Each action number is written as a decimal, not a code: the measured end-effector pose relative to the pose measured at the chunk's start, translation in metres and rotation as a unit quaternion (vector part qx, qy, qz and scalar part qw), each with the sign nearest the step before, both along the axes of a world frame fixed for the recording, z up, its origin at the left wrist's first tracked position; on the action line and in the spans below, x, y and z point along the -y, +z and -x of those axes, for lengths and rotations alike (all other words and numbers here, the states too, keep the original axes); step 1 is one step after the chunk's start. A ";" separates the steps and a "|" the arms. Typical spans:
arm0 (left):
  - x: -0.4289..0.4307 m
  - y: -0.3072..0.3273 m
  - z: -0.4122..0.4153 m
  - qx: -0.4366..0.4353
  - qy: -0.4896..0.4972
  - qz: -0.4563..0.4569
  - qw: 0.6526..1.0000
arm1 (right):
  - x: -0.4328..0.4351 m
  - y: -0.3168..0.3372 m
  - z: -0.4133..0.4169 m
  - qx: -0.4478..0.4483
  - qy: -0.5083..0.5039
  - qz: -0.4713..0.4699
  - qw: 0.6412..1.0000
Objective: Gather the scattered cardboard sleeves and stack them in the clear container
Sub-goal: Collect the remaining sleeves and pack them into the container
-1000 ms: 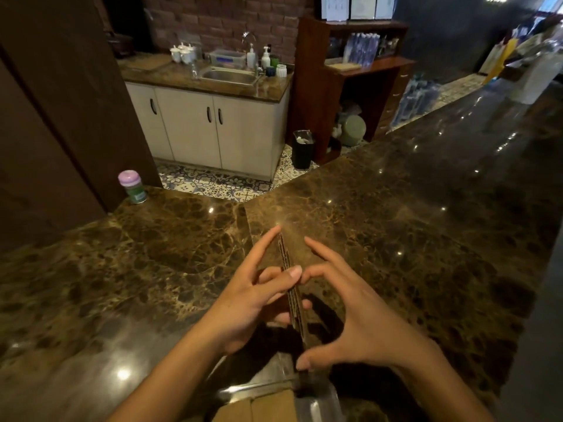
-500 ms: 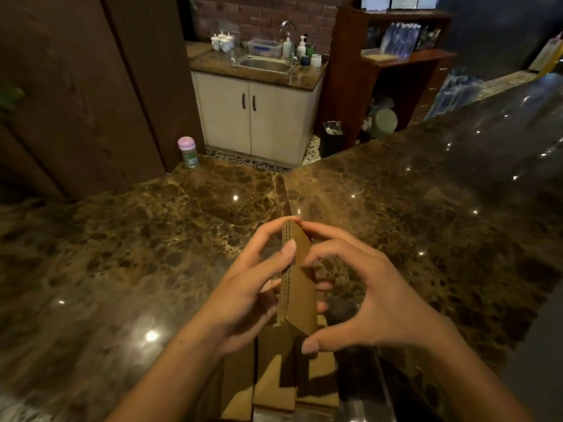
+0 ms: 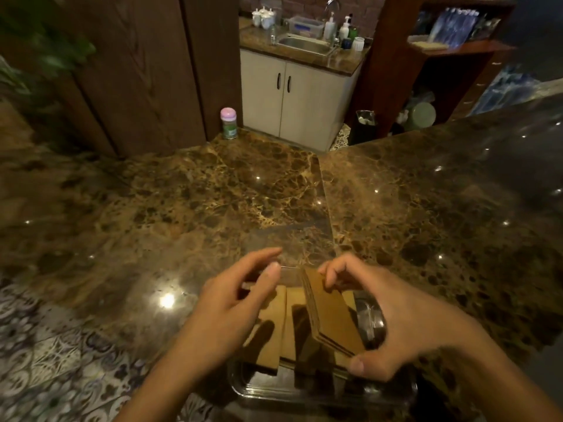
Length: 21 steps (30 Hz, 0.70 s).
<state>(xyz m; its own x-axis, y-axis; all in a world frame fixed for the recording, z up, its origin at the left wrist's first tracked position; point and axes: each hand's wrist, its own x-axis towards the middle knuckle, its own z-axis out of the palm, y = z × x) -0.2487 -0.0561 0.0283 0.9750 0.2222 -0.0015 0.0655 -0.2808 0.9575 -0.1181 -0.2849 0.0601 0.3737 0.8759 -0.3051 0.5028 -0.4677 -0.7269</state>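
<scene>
Starting at the left, a patterned floor [image 3: 45, 360] is seen beyond the edge of the marble surface [image 3: 137, 223], and a pink-capped bottle [image 3: 228, 123] is stood at the far edge, well apart from the work. Next, the left hand [image 3: 240, 306] is held over the left part of the clear container [image 3: 304, 391]. Its grip is loose and wide, with the fingers relaxed and nothing taken hold of. Whether the fingertips touch the far wall cannot be told. The hand is probably kept there to guide or square whatever is lowered in. Beneath it, flat sleeves [image 3: 271, 324] are laid side by side on the container floor, so part of the gathering is judged done. To their right, a bundle of cardboard sleeves [image 3: 332, 318] is held on edge and tilted over the container, its lower end down among the pieces already inside. The bundle is clamped lengthwise by the right hand [image 3: 396, 324], with the thumb pressed against the near end and the curled fingers set on the far end. That grip is likely chosen so that the pieces are kept aligned as one block. The tilt is judged to suit laying the block down beside the flat ones. Further right, only bare marble is shown, and no loose sleeves are seen there.
</scene>
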 end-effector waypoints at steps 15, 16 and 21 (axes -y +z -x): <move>0.017 -0.034 -0.004 -0.142 -0.275 -0.607 0.732 | -0.022 -0.077 0.037 0.242 0.020 0.126 0.962; 0.017 -0.033 -0.004 -0.140 -0.269 -0.607 0.735 | -0.020 -0.080 0.038 0.241 0.014 0.116 0.963; 0.024 -0.034 -0.007 -0.160 -0.240 -0.617 0.732 | -0.012 -0.084 0.039 0.220 -0.014 0.076 0.972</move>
